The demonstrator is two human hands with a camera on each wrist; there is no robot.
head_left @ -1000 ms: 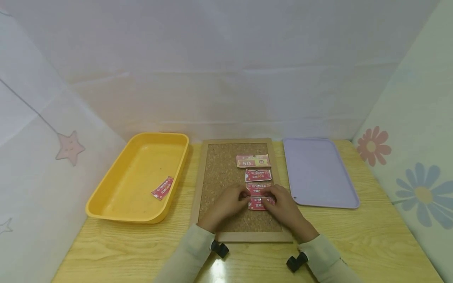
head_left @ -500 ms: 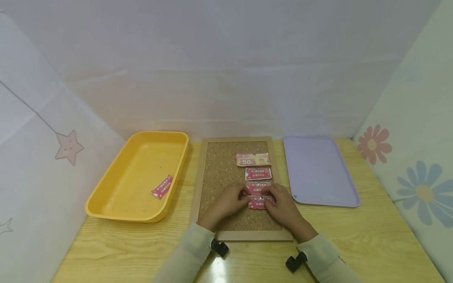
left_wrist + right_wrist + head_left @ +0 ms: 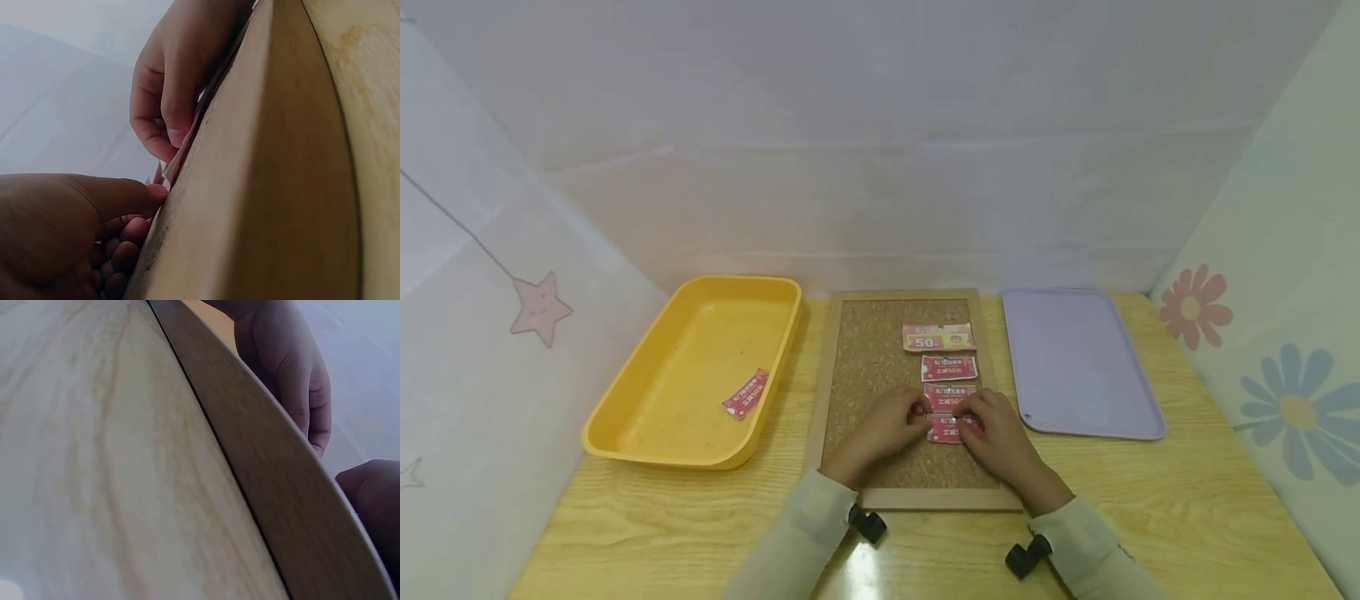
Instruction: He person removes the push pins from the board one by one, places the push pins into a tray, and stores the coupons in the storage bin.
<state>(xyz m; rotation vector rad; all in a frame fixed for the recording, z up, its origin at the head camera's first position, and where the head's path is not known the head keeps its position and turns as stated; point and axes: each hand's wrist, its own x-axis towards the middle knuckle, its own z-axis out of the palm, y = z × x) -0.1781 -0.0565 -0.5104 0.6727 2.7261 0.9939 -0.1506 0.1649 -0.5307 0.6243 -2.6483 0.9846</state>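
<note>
On the framed cork board (image 3: 868, 350), a column of coupons runs down the right half. My left hand (image 3: 883, 425) pinches the left side of the lowest red coupon (image 3: 942, 430); in the left wrist view its thumb (image 3: 147, 195) presses at the paper's edge. The right hand (image 3: 1000, 433) has thumb and forefinger curled at the same coupon's upper right, covering part of it. A small shiny dot shows at that coupon's top edge, beside the right fingertips. Above lie two more red coupons (image 3: 949, 368) and a larger pink-and-yellow coupon (image 3: 938, 337).
To the left of the board stands a yellow tray (image 3: 700, 350) with one red coupon (image 3: 747, 394) in it. A flat lilac tray (image 3: 1078, 358) lies to the right. White cloth walls enclose the wooden table (image 3: 1150, 517) at the back and sides.
Both hands stay at the lowest coupon with hardly any movement. The head view shifts very slightly; the coupons keep their places on the board.
</note>
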